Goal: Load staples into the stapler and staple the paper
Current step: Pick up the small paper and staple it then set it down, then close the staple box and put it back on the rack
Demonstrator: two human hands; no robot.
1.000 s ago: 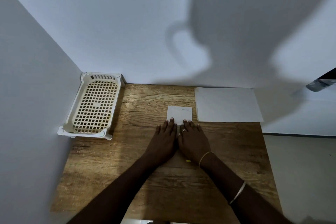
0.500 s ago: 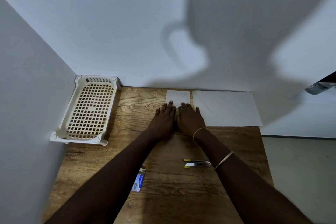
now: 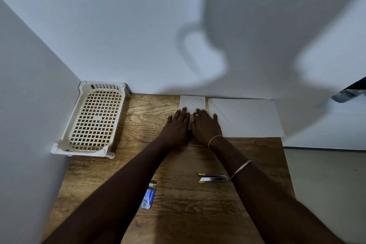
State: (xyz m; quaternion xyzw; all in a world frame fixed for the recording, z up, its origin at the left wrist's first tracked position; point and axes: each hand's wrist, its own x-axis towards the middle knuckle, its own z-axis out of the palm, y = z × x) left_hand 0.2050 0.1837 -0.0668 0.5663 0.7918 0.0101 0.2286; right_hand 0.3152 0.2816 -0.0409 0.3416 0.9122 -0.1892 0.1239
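A small white paper lies at the far edge of the wooden table, against the wall. My left hand and my right hand rest flat side by side on its near part, fingers together and stretched out. A small metal stapler with yellow ends lies on the table beside my right forearm. A blue and white staple box lies next to my left forearm. Neither hand holds anything.
A larger white sheet lies to the right of the small paper. A cream plastic basket sits at the far left corner by the side wall. The table's right edge drops to the floor.
Both hands slid the small paper away from me to the wall. The view tilted, so the stapler and the staple box came into sight.
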